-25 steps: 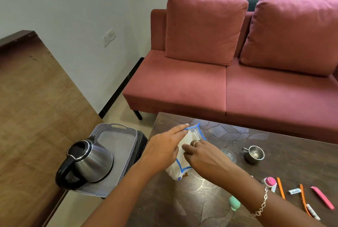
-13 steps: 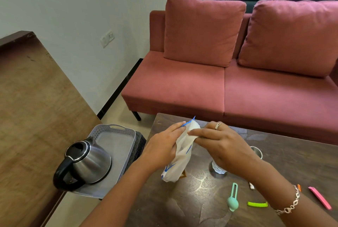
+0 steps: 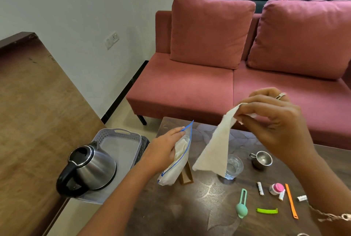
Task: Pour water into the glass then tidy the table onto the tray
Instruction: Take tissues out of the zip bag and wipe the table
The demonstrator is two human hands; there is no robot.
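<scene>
Left hand (image 3: 163,148): I see the fingers curled round a blue-edged zip bag (image 3: 178,159) holding white sheets, and I cannot tell whether its lower end touches the table (image 3: 190,207). Right hand (image 3: 275,121): thumb and fingertips pinch the top corner of a white napkin (image 3: 214,148), which hangs free, well right of the left fingers. The glass (image 3: 232,166) stands on the table below the right fingers, partly behind the napkin's lower edge; the grey tray (image 3: 121,140), bearing the kettle (image 3: 91,169), sits left of the left fingers.

Left hand (image 3: 163,150) grips blue-edged bag (image 3: 177,157) above dark table (image 3: 190,207); right hand (image 3: 275,121) pinches white tissue (image 3: 214,148), raised; glass (image 3: 234,166) behind it.
</scene>
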